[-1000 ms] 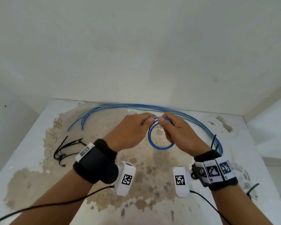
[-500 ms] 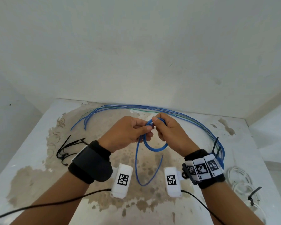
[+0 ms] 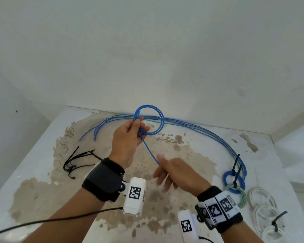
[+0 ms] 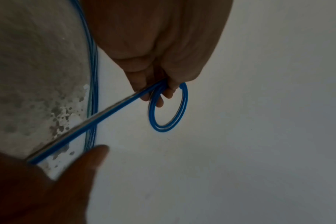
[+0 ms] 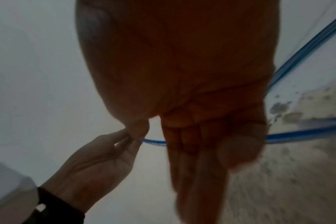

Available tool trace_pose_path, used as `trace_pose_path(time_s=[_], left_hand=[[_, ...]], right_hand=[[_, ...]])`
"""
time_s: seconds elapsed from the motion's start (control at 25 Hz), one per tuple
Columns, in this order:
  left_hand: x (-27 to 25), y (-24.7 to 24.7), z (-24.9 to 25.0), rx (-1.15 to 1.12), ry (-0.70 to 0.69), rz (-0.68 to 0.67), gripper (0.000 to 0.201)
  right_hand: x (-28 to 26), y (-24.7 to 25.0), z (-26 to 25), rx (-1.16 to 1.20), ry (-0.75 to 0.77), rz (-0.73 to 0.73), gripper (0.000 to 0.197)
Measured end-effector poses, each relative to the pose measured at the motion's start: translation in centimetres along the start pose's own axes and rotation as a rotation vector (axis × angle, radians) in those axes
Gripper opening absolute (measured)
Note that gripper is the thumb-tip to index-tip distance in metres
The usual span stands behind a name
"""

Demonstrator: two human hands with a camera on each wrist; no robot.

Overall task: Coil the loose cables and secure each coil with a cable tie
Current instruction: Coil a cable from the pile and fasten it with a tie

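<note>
My left hand [image 3: 139, 128] pinches a small blue cable coil [image 3: 162, 118] of about two turns and holds it up over the far side of the table. The left wrist view shows the fingers [image 4: 159, 94] gripping the coil [image 4: 185, 103] at its rim. The cable's tail [image 3: 148, 149] runs straight from that grip down to my right hand [image 3: 159, 170], which is blurred. Its fingers [image 5: 192, 159] are straight, the tail [image 5: 153, 141] passes behind them, and its thumb stands apart from the tail. Loose black cable ties [image 3: 77, 160] lie at the left.
Several long blue cables and a green one [image 3: 200, 127] lie in an arc along the back of the stained white table [image 3: 42, 137]. At the right lie tied coils: blue [image 3: 225, 181], greenish [image 3: 243, 197] and white [image 3: 263, 207]. Walls close the back and sides.
My right hand has let go of the coil and dropped toward me along the tail. The left hand has lifted the coil up and away, and the hanging tail is now drawn straight.
</note>
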State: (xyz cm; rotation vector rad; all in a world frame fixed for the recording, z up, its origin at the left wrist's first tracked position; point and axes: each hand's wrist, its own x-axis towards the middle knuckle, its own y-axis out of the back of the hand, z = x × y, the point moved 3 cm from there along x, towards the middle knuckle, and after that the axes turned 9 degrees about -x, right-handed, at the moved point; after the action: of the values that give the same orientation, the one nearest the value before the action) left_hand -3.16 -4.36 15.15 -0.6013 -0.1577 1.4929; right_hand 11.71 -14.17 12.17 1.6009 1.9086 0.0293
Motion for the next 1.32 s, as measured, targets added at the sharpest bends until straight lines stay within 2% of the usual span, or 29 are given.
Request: trace_pose_path(time_s=[0.04, 0.08, 0.2, 0.24, 0.28, 0.32, 0.48, 0.6, 0.76, 0.92, 1.0, 1.16, 1.32], left_hand=[[0.0, 0.0, -0.1, -0.032, -0.002, 0.012, 0.017], [0.0, 0.0, -0.3, -0.060, -0.001, 0.024, 0.016], [-0.5, 0.0, -1.2, -0.112, 0.039, 0.057, 0.016], [-0.6, 0.2, -1.6, -0.118, 0.059, 0.058, 0.016], [-0.7, 0.4, -1.9, -0.116, 0.084, 0.050, 0.016], [-0.9, 0.5, -2.1, -0.102, 0.111, 0.033, 0.017], [-1.6, 1.1, -2.9, 0.003, 0.226, -0.053, 0.020], [-1.9, 1.4, -3.1, 0.026, 0.288, -0.109, 0.023], [-1.9, 1.7, -3.2, 0.056, 0.319, -0.131, 0.023], [-2.2, 1.3, -2.7, 0.148, 0.268, -0.166, 0.022], [-2.1, 1.2, -2.6, 0.154, 0.287, -0.174, 0.021], [-1.9, 1.1, -2.7, 0.032, 0.402, -0.179, 0.019], [-1.6, 1.1, -3.0, -0.046, 0.423, -0.150, 0.019]], right_hand=[[0.2, -0.9, 0.9, 0.023, -0.044, -0.095, 0.056], [0.7, -1.3, 1.2, 0.182, -0.082, -0.077, 0.050], [2.7, -0.6, 1.7, 1.015, -0.123, 0.227, 0.033], [3.0, 0.0, 1.3, 1.189, -0.099, 0.279, 0.027], [3.1, 0.5, 1.0, 1.240, -0.063, 0.304, 0.024], [3.1, 0.9, 0.6, 1.193, -0.034, 0.312, 0.024], [2.9, 1.7, 0.0, 0.743, -0.002, 0.321, 0.036], [2.5, 2.3, 0.1, 0.601, 0.015, 0.347, 0.034], [2.1, 2.3, 0.8, 0.574, -0.008, 0.358, 0.034], [2.0, 2.1, 1.1, 0.588, -0.025, 0.383, 0.034], [1.9, 2.2, 1.2, 0.593, -0.026, 0.386, 0.033], [1.7, 2.3, 1.3, 0.625, -0.036, 0.384, 0.031], [1.8, 2.0, 1.1, 0.652, -0.044, 0.382, 0.033]])
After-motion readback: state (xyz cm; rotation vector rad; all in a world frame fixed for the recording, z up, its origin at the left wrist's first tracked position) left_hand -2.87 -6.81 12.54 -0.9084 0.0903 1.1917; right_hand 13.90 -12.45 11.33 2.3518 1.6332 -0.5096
